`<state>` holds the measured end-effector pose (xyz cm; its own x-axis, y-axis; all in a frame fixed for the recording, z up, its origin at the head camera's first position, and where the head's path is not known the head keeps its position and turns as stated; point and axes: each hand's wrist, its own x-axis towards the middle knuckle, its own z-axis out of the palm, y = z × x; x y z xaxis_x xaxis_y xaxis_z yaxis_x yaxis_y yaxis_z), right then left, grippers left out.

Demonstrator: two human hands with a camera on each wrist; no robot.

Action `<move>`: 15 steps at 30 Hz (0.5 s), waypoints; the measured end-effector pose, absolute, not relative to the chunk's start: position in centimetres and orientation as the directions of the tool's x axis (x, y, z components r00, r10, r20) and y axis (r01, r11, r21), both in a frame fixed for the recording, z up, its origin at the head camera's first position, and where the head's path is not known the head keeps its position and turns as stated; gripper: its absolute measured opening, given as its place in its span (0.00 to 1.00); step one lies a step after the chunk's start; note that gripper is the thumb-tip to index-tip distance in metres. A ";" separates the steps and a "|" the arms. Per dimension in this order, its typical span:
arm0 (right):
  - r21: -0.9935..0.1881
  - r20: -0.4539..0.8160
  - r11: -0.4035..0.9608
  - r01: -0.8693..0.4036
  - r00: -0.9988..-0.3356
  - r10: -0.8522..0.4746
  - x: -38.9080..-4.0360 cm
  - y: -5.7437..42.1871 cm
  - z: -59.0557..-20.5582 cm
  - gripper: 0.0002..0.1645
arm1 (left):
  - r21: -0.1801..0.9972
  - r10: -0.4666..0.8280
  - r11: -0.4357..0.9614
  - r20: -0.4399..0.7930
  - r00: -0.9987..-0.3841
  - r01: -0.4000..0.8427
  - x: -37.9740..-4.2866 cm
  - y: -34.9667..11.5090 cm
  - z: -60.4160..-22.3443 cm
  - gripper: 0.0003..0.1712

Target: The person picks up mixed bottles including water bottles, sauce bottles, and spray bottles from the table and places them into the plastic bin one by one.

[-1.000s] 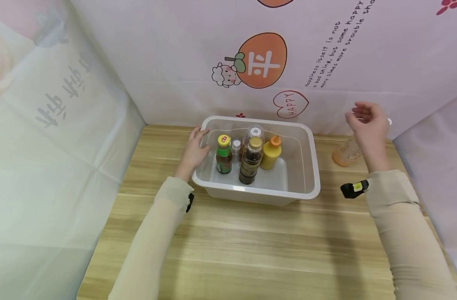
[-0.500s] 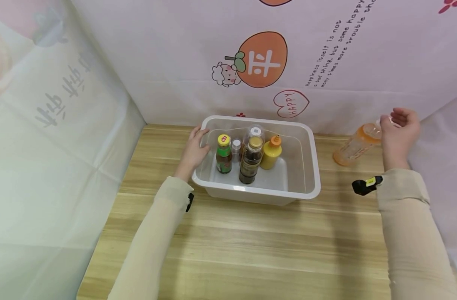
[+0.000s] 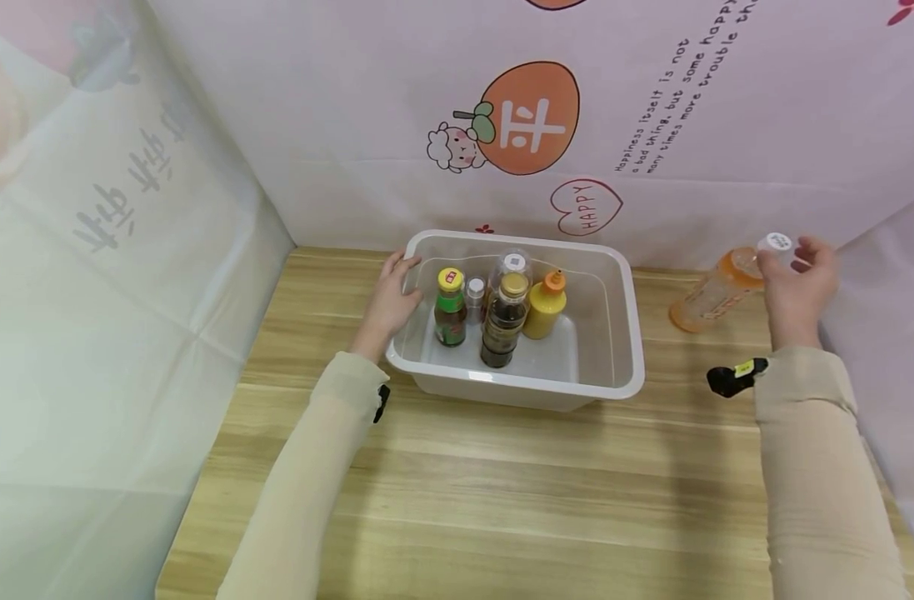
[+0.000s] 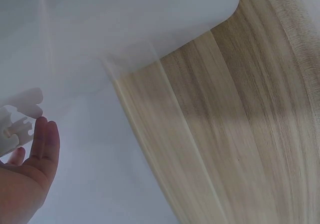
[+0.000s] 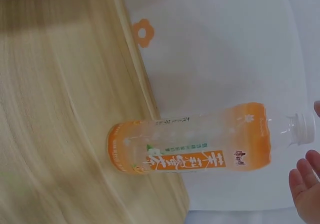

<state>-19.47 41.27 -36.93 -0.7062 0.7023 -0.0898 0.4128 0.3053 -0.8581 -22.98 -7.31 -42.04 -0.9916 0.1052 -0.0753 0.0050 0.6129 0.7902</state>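
A cream plastic tub [image 3: 629,333] holds several bottles. My left hand [image 3: 389,304] rests at its left rim, thumb and a finger reaching over the edge; in the left wrist view its fingers [image 4: 47,139] look fairly straight beside the rim. To the right, a clear drink bottle [image 3: 719,292] with an orange label stands upright. My right hand [image 3: 801,287] is at its white cap [image 3: 777,243], thumb on one side and fingers on the other. In the right wrist view, a gap shows between the cap and the loosely bent fingers [image 5: 302,181].
Inside the tub stand a yellow-capped sauce bottle [image 3: 451,312], a dark bottle with a gold cap [image 3: 504,325], a yellow squeeze bottle [image 3: 544,312] and white-capped clear bottles. The wooden table [image 3: 501,500] meets a printed backdrop [image 3: 352,150] behind and curtains at both sides.
My right hand has moved right from in front of the drink bottle to around its cap, with the fingers now spread at either side. The left hand stays at the rim.
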 end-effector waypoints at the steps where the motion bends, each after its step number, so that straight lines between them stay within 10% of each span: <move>1: -0.854 -0.099 0.311 0.417 -0.718 0.689 -19.4 41.3 -36.9 0.38 | 0.790 0.105 0.613 -0.076 -0.992 0.005 -23.0 -7.3 -42.1 0.35; 15: -0.812 -0.138 0.412 0.414 -0.822 0.553 -19.7 41.9 -37.4 0.41 | 0.791 0.108 0.612 -0.077 -0.991 0.005 -23.2 -7.3 -42.3 0.35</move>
